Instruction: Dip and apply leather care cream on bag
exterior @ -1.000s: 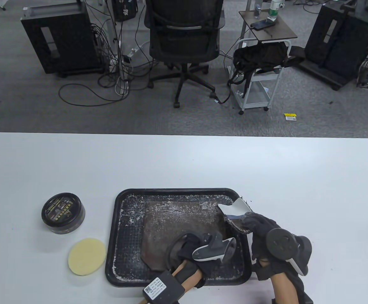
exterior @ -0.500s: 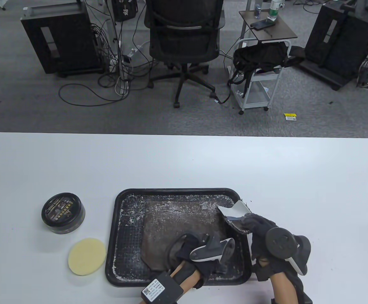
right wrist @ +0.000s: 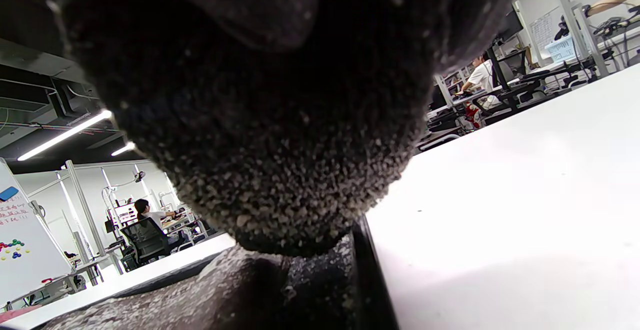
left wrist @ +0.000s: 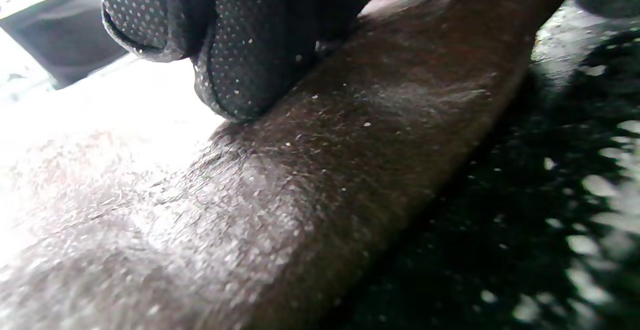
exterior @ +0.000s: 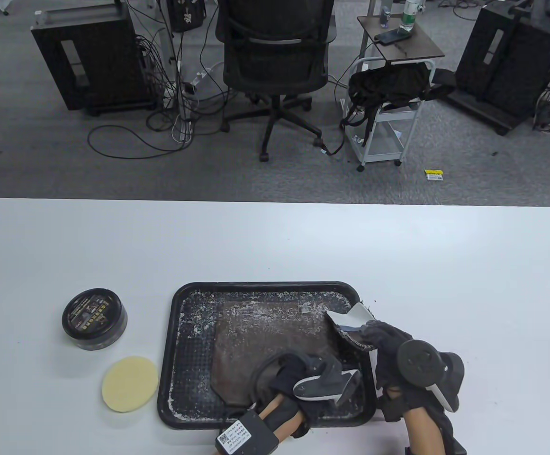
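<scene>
A flat brown leather bag [exterior: 265, 327], speckled white, lies in a black tray [exterior: 256, 286]. My left hand [exterior: 290, 368] rests on the bag's near part beside a dark strap loop [exterior: 255, 379]; in the left wrist view its gloved fingertips [left wrist: 240, 70] press on the leather [left wrist: 300, 195]. At the tray's right side my right hand [exterior: 374, 332] pinches the bag's right corner [exterior: 353, 316], folded up so its white underside shows. The right wrist view is mostly filled by the glove [right wrist: 280, 120]. The black cream tin [exterior: 94, 324], lid on, and a round yellow sponge [exterior: 129, 384] sit left of the tray.
The white table [exterior: 445, 265] runs wide behind and to the right of the tray. Tin and sponge stand about a hand's width from the tray's left rim. Beyond the far edge are an office chair [exterior: 275, 52] and a small cart [exterior: 388, 109] on the floor.
My left hand has slid a little to the right and toward the tray's near edge on the bag. My right hand keeps the folded corner almost still.
</scene>
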`<state>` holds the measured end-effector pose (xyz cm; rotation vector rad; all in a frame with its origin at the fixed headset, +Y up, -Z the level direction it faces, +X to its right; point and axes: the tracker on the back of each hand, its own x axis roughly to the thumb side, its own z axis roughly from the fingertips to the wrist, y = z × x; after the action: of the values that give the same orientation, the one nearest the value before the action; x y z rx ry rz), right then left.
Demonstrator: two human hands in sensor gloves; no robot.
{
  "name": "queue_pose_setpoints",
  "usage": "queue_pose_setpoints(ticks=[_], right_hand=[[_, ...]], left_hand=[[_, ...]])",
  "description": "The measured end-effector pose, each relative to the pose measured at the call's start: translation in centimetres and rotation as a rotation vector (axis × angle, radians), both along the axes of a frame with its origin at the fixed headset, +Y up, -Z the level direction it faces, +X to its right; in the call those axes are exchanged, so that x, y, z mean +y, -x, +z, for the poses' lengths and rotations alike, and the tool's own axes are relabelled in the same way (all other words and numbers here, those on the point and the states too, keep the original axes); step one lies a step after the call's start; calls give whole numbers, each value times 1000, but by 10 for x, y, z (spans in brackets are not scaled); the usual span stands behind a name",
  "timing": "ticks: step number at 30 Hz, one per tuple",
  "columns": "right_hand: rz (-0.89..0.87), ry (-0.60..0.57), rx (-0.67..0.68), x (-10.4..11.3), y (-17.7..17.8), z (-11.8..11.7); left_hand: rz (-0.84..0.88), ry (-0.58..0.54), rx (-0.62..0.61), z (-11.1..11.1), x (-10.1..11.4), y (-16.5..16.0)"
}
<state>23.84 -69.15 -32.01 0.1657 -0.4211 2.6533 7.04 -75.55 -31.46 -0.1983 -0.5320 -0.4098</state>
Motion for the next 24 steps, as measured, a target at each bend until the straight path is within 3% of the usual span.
queue_pose_setpoints(ticks=[7, 20, 24], right_hand=[[1, 2, -1, 0, 0, 0], [-35, -38, -74, 4, -12, 2], [-73, -78, -128, 8, -19, 5]], left_hand=[[142, 22, 2, -1, 8, 10], [577, 80, 106, -13, 25, 56], [782, 1, 120, -14, 47, 74]])
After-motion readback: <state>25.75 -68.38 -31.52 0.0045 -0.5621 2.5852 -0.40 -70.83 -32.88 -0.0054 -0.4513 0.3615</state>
